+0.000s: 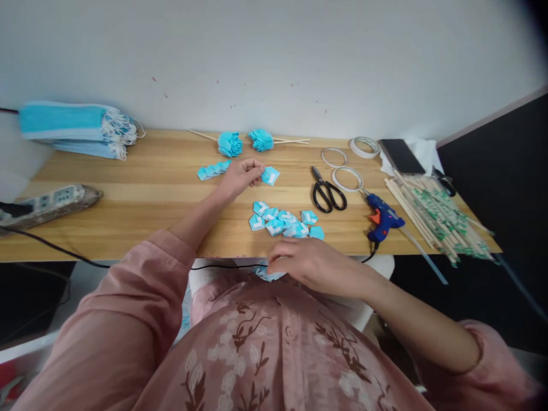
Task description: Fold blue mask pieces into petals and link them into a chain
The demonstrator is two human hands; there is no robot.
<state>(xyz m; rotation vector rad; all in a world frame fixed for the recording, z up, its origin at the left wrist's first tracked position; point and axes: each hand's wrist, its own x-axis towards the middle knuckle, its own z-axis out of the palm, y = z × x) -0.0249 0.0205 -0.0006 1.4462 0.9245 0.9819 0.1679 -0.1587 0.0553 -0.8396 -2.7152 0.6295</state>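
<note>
My left hand (246, 174) is closed in a pinch at the left edge of a folded blue petal piece (270, 176) with a white patch. Beside its wrist runs a row of overlapping blue pieces (212, 170), partly hidden by the hand. My right hand (302, 261) hovers at the table's front edge, fingers curled together; whatever they may hold is hidden. Just beyond it, a loose group of blue folded pieces (276, 220) lies on the wooden table (162, 188). Two blue flowers (230, 144) on thin sticks rest near the wall.
Black-handled scissors (329, 194), tape rolls (365, 147) and a blue glue gun (382, 217) lie right of the pieces. Bundled wooden sticks (436, 214) and a phone (402, 156) are far right. At left are stacked masks (64, 121) and a power strip (51, 202).
</note>
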